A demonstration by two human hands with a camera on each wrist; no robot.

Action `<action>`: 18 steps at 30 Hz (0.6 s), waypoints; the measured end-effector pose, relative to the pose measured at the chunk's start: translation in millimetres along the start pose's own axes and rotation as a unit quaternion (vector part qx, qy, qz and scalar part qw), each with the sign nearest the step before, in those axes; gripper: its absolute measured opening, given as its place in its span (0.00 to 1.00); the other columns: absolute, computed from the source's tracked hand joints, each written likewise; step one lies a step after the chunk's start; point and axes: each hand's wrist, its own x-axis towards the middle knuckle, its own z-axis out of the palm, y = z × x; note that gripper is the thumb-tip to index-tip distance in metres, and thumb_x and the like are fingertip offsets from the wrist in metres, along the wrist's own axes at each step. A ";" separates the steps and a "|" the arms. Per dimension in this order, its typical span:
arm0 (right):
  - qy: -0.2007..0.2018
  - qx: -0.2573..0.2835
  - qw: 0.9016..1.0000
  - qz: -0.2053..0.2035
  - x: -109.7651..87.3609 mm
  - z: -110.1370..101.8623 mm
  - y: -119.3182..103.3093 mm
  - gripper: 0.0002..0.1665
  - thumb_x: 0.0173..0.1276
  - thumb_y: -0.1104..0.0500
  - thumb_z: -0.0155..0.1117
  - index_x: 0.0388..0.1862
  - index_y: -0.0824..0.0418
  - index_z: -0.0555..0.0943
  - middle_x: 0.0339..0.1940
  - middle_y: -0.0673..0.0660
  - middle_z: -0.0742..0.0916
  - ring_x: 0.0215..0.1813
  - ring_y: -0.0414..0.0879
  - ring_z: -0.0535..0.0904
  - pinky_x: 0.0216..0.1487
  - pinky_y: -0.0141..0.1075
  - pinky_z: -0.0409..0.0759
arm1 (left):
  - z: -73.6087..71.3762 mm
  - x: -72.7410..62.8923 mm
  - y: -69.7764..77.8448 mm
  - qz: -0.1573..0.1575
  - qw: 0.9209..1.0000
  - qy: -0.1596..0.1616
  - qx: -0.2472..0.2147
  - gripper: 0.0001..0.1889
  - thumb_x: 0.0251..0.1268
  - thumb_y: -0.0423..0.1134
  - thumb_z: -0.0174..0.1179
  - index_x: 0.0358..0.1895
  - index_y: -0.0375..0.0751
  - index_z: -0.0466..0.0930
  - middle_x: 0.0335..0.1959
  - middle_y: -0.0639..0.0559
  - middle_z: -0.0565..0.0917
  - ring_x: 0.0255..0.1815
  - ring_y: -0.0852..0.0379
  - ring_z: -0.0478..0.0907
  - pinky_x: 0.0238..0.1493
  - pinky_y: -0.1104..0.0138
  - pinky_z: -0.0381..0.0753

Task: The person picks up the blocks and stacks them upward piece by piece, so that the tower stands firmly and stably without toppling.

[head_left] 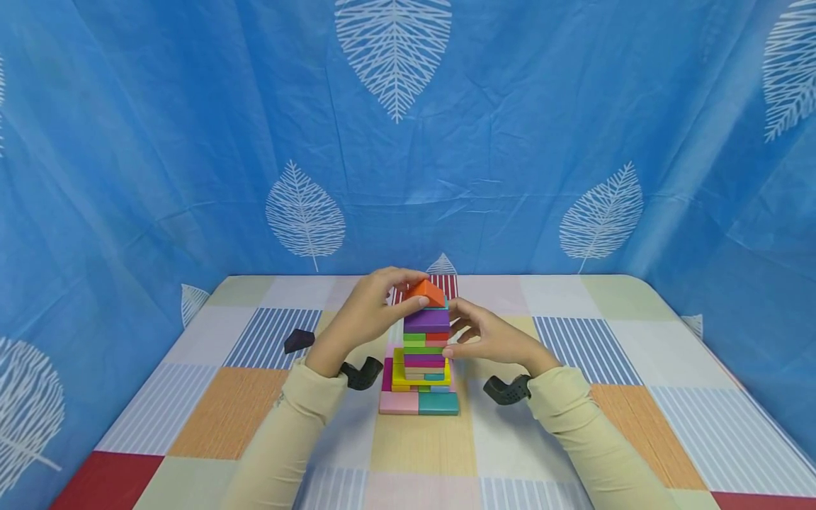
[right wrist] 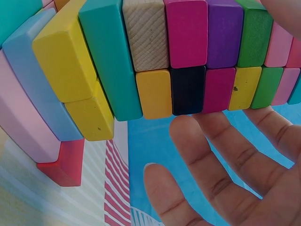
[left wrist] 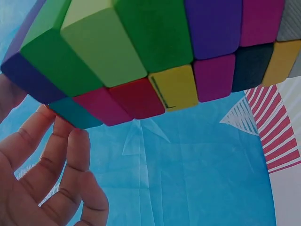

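A tall tower of coloured wooden blocks [head_left: 426,346] stands on the table, stacked in layers on a wider base. An orange triangular block [head_left: 428,292] sits at its top. My left hand [head_left: 372,306] pinches this block, thumb in front and fingers at the back. In the left wrist view, the fingertips [left wrist: 79,141] meet the tower's upper end, and the orange block is mostly hidden. My right hand [head_left: 489,336] holds the tower's right side, thumb near the front edge. From the right wrist view, its fingers [right wrist: 221,141] reach along the back of the blocks.
A patchwork-patterned cloth [head_left: 421,446] covers the table. Behind it hangs a blue curtain [head_left: 478,177] with white leaf prints. The tower's base has pink and teal blocks [head_left: 438,404] at the front. Dark straps with camera mounts [head_left: 508,389] sit at both wrists.
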 end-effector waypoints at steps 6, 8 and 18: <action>0.000 -0.003 1.000 0.001 0.2 -0.4 0.8 0.40 0.71 0.56 0.77 0.74 0.70 0.70 0.61 0.63 0.83 0.58 0.55 0.82 0.61 0.49 0.84 | 1.4 -0.9 2.0 -0.009 1.000 -0.005 0.000 0.25 0.75 0.40 0.71 0.71 0.37 0.82 0.66 0.41 0.85 0.68 0.41 0.79 0.69 0.43 0.80; 0.000 -0.003 1.000 0.001 0.3 -0.5 0.8 0.40 0.71 0.56 0.76 0.74 0.70 0.70 0.62 0.63 0.83 0.58 0.55 0.82 0.62 0.50 0.84 | 1.3 -1.2 2.2 -0.009 1.000 -0.005 0.001 0.25 0.76 0.40 0.71 0.71 0.37 0.82 0.66 0.41 0.85 0.67 0.41 0.79 0.68 0.44 0.81; 0.002 -0.001 1.000 0.000 0.1 -0.7 0.9 0.38 0.70 0.57 0.77 0.72 0.69 0.72 0.61 0.63 0.83 0.58 0.55 0.82 0.61 0.48 0.84 | -17.7 -12.9 -7.6 0.002 1.000 0.006 -0.006 0.30 0.78 0.42 0.68 0.78 0.40 0.74 0.72 0.41 0.78 0.63 0.41 0.79 0.63 0.44 0.81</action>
